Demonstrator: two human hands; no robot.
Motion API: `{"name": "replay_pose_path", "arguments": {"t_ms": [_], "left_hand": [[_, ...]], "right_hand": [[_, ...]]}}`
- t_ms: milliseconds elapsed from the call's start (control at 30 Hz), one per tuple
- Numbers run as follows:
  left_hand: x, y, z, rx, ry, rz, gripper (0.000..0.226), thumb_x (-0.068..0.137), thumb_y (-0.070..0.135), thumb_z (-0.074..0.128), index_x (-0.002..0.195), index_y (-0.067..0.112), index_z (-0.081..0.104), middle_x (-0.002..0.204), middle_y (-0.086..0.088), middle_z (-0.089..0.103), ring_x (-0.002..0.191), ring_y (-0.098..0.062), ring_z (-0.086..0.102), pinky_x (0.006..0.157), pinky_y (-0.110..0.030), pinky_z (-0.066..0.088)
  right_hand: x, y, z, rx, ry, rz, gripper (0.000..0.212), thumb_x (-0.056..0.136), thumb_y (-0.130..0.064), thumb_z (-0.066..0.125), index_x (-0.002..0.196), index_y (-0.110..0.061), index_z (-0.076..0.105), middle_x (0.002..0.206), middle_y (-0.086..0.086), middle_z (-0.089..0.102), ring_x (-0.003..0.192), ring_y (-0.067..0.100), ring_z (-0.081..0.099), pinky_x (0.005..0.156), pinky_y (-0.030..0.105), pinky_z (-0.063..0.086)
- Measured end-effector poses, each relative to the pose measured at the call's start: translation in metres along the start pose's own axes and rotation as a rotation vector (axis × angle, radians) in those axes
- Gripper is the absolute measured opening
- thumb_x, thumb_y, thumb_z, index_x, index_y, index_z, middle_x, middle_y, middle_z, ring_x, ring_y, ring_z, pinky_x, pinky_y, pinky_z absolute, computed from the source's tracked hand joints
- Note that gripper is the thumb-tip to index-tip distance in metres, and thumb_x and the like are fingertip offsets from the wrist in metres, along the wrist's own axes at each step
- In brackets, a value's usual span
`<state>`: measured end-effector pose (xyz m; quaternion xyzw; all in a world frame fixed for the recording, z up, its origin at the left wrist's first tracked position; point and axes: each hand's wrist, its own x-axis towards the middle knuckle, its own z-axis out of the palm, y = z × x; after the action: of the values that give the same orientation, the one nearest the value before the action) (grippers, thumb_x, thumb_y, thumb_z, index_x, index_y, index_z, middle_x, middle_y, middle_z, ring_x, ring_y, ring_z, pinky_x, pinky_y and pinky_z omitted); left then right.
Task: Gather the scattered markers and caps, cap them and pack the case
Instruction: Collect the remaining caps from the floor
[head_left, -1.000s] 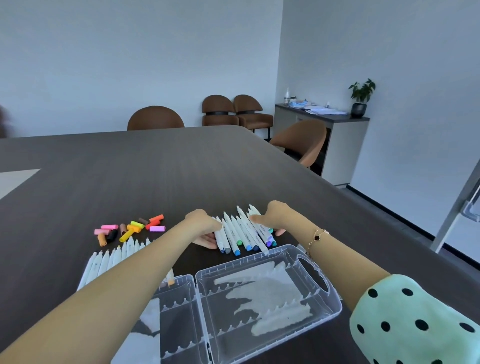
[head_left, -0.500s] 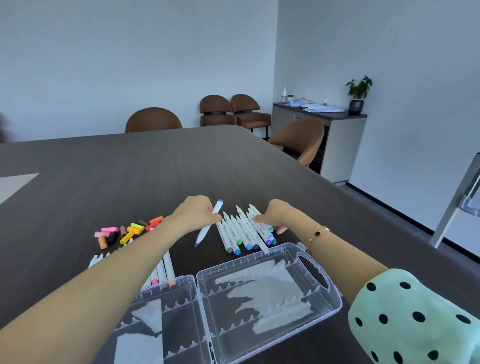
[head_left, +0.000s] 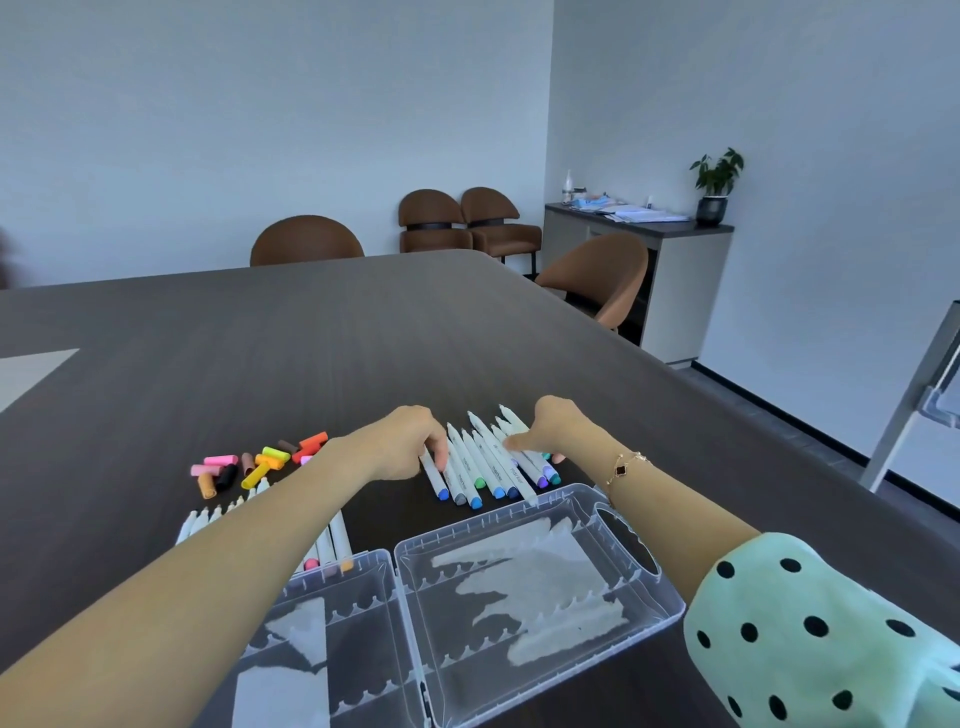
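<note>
A row of white markers (head_left: 485, 462) with blue, grey, purple and teal caps lies on the dark table just beyond the open clear case (head_left: 670, 610). My left hand (head_left: 405, 444) holds the leftmost, blue-capped marker (head_left: 435, 480) down against that row. At the row's right end, my right hand (head_left: 550, 428) rests on the markers with its thumb on top. A second row of white markers (head_left: 332, 540) lies at the left, partly hidden under my left forearm. Several loose coloured caps (head_left: 257, 462) sit in a pile beyond it.
The case has two empty, divided halves and a handle cut-out (head_left: 626, 538) on its right side. Brown chairs (head_left: 306, 241) stand around the table's far and right edges. A cabinet (head_left: 675, 291) with a plant stands by the right wall.
My left hand lifted a blue-capped marker off the table, then brought it down onto the left end of the capped row. My right hand stayed on the row's right end.
</note>
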<state>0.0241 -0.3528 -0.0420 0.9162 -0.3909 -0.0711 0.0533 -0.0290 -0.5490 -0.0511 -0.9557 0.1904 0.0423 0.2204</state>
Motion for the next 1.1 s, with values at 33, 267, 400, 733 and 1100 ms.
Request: {"name": "replay_pose_path", "arguments": {"t_ms": [33, 267, 400, 733, 1100], "left_hand": [[-0.001, 0.0, 0.0, -0.012, -0.008, -0.003, 0.031, 0.084, -0.01, 0.056, 0.093, 0.016, 0.071, 0.111, 0.001, 0.05, 0.094, -0.011, 0.05, 0.061, -0.01, 0.036], [-0.004, -0.001, 0.005, -0.173, 0.125, -0.223, 0.017, 0.092, 0.02, 0.053, 0.106, 0.011, 0.048, 0.092, -0.003, 0.051, 0.077, -0.013, 0.053, 0.063, -0.025, 0.045], [-0.001, 0.007, 0.014, -0.239, -0.017, -0.309, 0.041, 0.099, 0.041, 0.039, 0.119, 0.006, 0.04, 0.08, 0.0, 0.052, 0.064, -0.008, 0.048, 0.055, -0.021, 0.038], [0.005, 0.019, 0.027, -0.029, 0.158, -0.056, 0.061, 0.092, 0.061, 0.034, 0.143, 0.027, 0.031, 0.155, -0.003, 0.02, 0.142, -0.026, 0.018, 0.114, -0.043, 0.018], [0.03, 0.029, 0.052, -0.057, 0.128, -0.274, 0.066, 0.095, 0.061, 0.022, 0.151, 0.035, 0.0, 0.159, -0.003, -0.011, 0.146, -0.027, -0.012, 0.114, -0.053, -0.009]], "right_hand": [[0.0, 0.001, 0.001, -0.004, 0.013, -0.004, 0.046, 0.092, -0.04, 0.057, 0.115, 0.0, 0.057, 0.094, 0.01, 0.053, 0.082, 0.02, 0.055, 0.06, 0.017, 0.043], [0.002, 0.009, 0.002, -0.007, 0.025, 0.013, 0.045, 0.095, -0.044, 0.049, 0.11, -0.003, 0.056, 0.094, 0.011, 0.057, 0.07, 0.017, 0.052, 0.062, 0.018, 0.044], [0.009, 0.018, 0.012, -0.147, 0.057, 0.042, 0.056, 0.089, -0.063, 0.042, 0.091, -0.009, 0.056, 0.069, 0.002, 0.05, 0.071, 0.015, 0.055, 0.069, 0.025, 0.045], [0.007, 0.027, 0.01, -0.156, 0.064, -0.029, 0.062, 0.084, -0.07, 0.041, 0.06, -0.013, 0.048, 0.057, 0.002, 0.045, 0.052, 0.011, 0.043, 0.054, 0.023, 0.036], [0.008, 0.044, 0.006, -0.057, -0.019, -0.052, 0.054, 0.086, -0.063, 0.047, 0.064, -0.013, 0.048, 0.059, 0.003, 0.042, 0.051, 0.01, 0.038, 0.054, 0.021, 0.032]]}}
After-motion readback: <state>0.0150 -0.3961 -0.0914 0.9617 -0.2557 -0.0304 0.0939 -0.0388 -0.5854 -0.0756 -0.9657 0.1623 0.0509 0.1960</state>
